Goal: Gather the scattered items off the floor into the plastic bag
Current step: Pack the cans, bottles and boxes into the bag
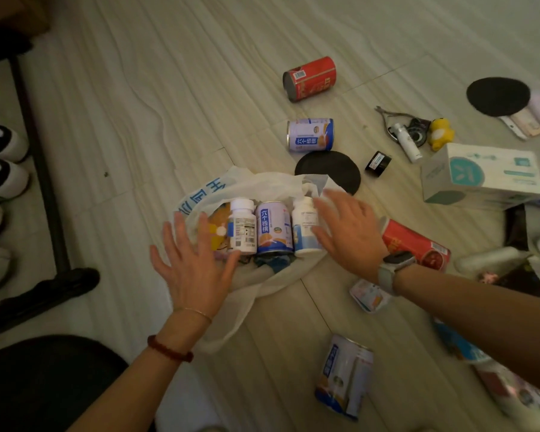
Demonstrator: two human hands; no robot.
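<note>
The plastic bag (262, 185) lies open on the pale floor (169, 104), and three things lie side by side in its mouth — a white pill bottle (242, 227), a blue-and-white can (274, 227) and a second white bottle (304, 227). Both hands are spread wide, fingers straight, gripping nothing: the left hand (194, 263) hovers over the bag's left edge, and the right hand (346, 232), a watch on its wrist, is just beside the second bottle; whether they touch I cannot tell.

Plenty lies outside the bag. A red can (309, 77) lies on its side farther off, another blue can (310, 135) nearer, touching a black disc (334, 169) that the bag partly covers. To the right sit a small black jar (378, 163), a yellow toy (441, 132) and a white-and-teal box (480, 173). A second red can (418, 244) lies behind the right wrist — and one more blue can (343, 375) rests closest to me.
</note>
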